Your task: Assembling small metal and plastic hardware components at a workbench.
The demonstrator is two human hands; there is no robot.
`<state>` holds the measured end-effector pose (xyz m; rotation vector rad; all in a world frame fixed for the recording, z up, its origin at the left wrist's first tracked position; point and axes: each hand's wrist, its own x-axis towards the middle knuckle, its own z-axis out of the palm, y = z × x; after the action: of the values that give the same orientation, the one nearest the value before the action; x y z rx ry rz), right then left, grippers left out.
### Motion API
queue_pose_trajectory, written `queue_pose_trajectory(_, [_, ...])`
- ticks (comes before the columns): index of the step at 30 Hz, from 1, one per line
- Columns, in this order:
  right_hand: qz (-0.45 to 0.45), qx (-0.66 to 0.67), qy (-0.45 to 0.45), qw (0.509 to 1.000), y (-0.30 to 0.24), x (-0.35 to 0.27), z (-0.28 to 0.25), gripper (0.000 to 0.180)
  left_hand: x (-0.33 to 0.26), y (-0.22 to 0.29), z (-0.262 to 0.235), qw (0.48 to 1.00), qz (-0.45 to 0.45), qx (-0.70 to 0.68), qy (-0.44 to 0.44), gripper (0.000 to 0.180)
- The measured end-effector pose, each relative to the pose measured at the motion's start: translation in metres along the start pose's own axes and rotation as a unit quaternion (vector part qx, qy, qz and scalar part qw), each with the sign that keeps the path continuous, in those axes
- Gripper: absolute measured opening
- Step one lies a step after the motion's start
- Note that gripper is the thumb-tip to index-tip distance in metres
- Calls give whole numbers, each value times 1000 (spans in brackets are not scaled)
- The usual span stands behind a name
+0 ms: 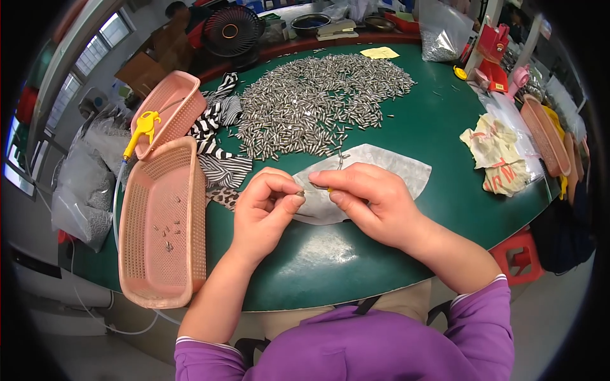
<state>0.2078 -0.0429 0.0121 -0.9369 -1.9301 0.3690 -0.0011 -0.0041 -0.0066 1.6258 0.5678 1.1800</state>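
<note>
My left hand (265, 209) is closed in a pinch, with a small metal piece (300, 193) at its fingertips. Facing it, a short gap away, my right hand (372, 200) pinches something thin; a bit of yellow shows by the thumb, and the rest is hidden by the fingers. Both hands hover over a whitish translucent sheet (397, 168) on the green table. A few metal pieces (343, 157) lie at the sheet's far edge. Beyond it spreads a large heap of small silvery metal pins (305, 95).
At left, a pink plastic basket (130, 254) holds several metal pieces; behind it, another pink basket (143, 117) carries a yellow air gun (146, 127). Striped cloth (222, 168) lies beside them. Crumpled cloth (499, 155) is at right. A black fan (230, 32) stands at the back.
</note>
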Motion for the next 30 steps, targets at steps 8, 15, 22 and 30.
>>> queue_pose_trajectory(8, [-40, -2, -2, 999, -2, 3, -2, 34, 0, -2, -3, 1000, 11, 20, -9, 9])
queue_pose_trajectory(15, [-43, -3, 8, 999, 0, 1, 1, 33, 1, -3, -3, 999, 19, 22, -27, 7])
queue_pose_trajectory(22, [-41, -5, 2, 999, -1, 0, 1, 35, 1, -5, -3, 998, 32, 37, -35, 7])
queue_pose_trajectory(30, [-68, -103, -32, 992, -5, 0, -5, 41, 7, 7, -6, 976, 90, 190, -56, 5])
